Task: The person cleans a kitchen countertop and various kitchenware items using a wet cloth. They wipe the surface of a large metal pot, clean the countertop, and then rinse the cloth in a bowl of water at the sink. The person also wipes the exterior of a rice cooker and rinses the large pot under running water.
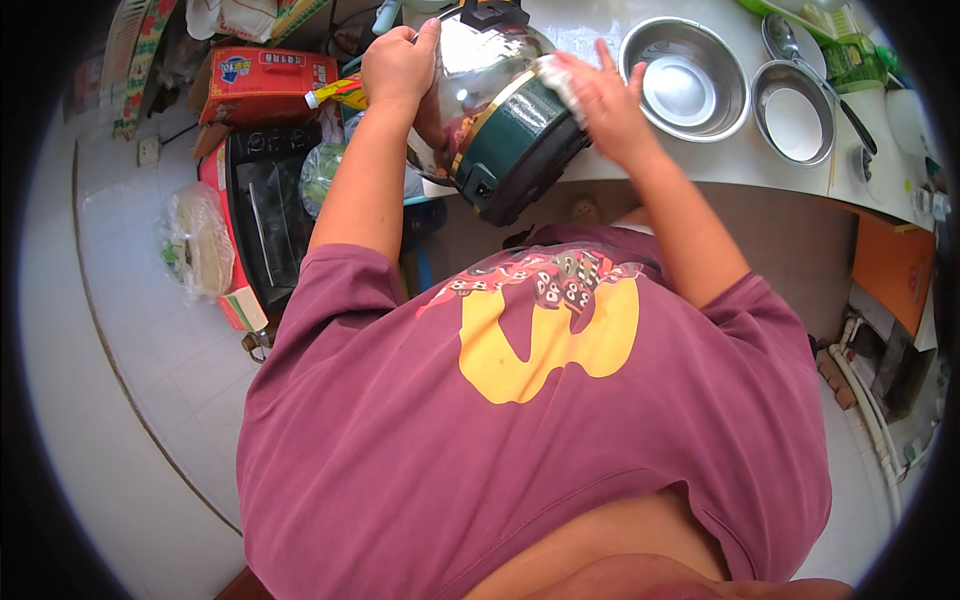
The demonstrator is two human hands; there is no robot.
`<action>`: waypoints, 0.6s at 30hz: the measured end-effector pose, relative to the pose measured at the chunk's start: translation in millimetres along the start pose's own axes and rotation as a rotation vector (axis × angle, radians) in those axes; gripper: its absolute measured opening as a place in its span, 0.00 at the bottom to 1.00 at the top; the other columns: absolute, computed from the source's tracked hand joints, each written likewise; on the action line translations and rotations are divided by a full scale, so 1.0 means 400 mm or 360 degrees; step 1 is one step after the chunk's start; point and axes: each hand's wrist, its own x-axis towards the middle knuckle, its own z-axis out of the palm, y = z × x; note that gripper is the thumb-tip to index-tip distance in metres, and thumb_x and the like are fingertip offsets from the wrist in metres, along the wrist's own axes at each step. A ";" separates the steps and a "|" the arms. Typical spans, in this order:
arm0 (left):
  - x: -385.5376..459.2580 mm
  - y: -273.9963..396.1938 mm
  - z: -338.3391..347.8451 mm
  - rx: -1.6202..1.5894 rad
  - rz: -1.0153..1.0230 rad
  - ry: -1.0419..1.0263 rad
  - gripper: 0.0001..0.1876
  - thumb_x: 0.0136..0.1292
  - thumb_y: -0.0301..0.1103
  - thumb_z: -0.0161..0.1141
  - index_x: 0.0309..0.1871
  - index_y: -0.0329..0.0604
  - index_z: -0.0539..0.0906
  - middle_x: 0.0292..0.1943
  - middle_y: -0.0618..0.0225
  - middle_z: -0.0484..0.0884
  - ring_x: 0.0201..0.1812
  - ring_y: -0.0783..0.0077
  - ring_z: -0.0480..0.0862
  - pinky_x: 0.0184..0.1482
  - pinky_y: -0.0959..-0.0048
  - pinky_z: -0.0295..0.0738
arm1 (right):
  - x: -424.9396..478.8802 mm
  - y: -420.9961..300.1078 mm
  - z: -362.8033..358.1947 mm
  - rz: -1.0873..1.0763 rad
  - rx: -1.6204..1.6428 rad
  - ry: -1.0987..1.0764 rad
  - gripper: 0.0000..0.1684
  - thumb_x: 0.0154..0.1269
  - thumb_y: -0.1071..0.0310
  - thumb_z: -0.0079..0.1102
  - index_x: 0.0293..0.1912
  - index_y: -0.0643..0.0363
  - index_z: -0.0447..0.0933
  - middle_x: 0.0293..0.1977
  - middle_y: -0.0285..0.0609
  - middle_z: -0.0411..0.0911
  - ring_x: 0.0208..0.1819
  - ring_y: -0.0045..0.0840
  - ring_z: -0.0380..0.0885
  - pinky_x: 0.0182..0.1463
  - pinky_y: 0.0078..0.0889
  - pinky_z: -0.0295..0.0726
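Note:
A dark green electric cooker point(517, 124) with a shiny metal top and a black base is tilted at the counter's front edge, its power socket facing me. My left hand point(400, 64) grips the metal top's left edge, thumb on the upper side. With fingers spread, my right hand point(607, 105) presses a white cloth or tissue point(559, 82) against the cooker's green side near the gold band. Part of the cloth is hidden under my palm, and motion blurs it. A black handle point(495, 11) shows at the cooker's far end.
On the white counter point(600, 169) to the right stand a large steel bowl point(684, 79) and a smaller steel bowl point(793, 112). A black-handled ladle point(817, 67) lies beyond the smaller one. Left are a red carton point(262, 86), a black-topped appliance point(274, 210) and bagged greens point(322, 176).

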 end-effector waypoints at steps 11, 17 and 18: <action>0.008 0.000 0.012 0.0093 -0.0005 0.0009 0.28 0.61 0.61 0.54 0.28 0.43 0.85 0.28 0.53 0.84 0.34 0.48 0.83 0.38 0.56 0.76 | -0.066 -0.196 0.007 -0.0566 -0.0237 0.0035 0.19 0.74 0.61 0.43 0.58 0.48 0.76 0.63 0.32 0.72 0.73 0.32 0.57 0.76 0.51 0.27; 0.009 0.005 0.008 -0.0011 0.0076 0.0009 0.27 0.61 0.61 0.55 0.28 0.44 0.85 0.29 0.54 0.84 0.34 0.48 0.83 0.38 0.56 0.76 | -0.028 0.033 0.021 -0.0043 0.0297 0.0277 0.21 0.75 0.56 0.38 0.55 0.48 0.79 0.60 0.34 0.75 0.72 0.38 0.57 0.74 0.59 0.24; 0.010 0.006 0.009 0.0012 0.0046 -0.0001 0.27 0.61 0.61 0.54 0.28 0.44 0.85 0.29 0.55 0.84 0.34 0.48 0.83 0.38 0.56 0.76 | -0.026 0.028 0.019 -0.0053 0.0343 0.0276 0.21 0.75 0.56 0.37 0.55 0.48 0.79 0.60 0.35 0.74 0.72 0.39 0.57 0.73 0.61 0.25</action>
